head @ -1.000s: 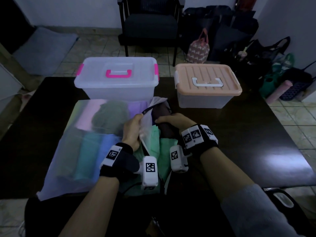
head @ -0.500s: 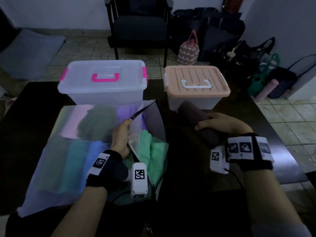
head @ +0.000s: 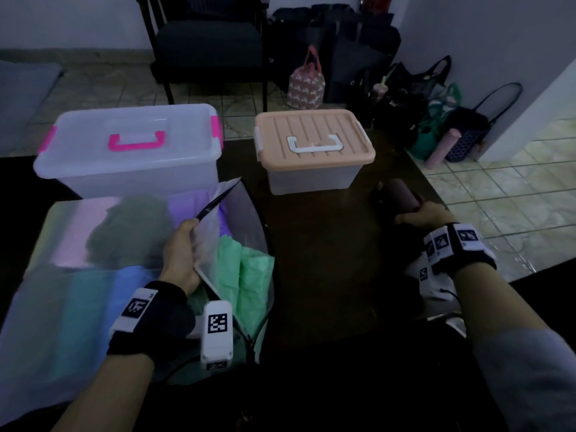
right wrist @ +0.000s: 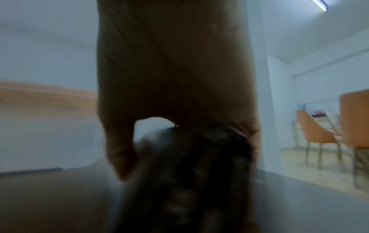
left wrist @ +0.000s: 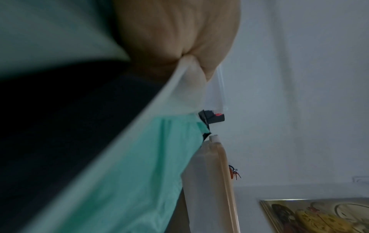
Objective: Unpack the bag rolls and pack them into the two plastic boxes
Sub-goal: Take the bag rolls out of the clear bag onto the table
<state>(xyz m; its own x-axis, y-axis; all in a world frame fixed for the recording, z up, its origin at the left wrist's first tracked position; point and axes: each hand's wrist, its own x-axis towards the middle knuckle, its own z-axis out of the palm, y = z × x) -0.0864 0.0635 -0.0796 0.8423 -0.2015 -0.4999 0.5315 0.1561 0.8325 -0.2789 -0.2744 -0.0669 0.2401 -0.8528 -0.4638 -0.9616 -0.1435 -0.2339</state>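
Observation:
A large translucent pouch [head: 78,275] lies on the dark table [head: 327,260], with several coloured bag rolls showing through it. My left hand [head: 184,254] pinches the pouch's open flap [left wrist: 191,88] and holds it up, so that green rolls [head: 249,275] [left wrist: 139,173] show in the opening. Near the table's right edge my right hand [head: 424,215] grips a dark brown roll [head: 399,194] [right wrist: 189,173]. Two lidded boxes stand behind: a clear one with pink handle [head: 131,148] and one with a peach lid [head: 311,141] [right wrist: 40,97].
Beyond the table stand a dark chair [head: 208,42] and a heap of bags [head: 374,82] on the tiled floor. The table's right edge [head: 436,188] runs close to my right hand.
My right hand has drawn the dark brown roll out of the pouch and carried it rightward to the table's right side. The left hand keeps holding the flap open.

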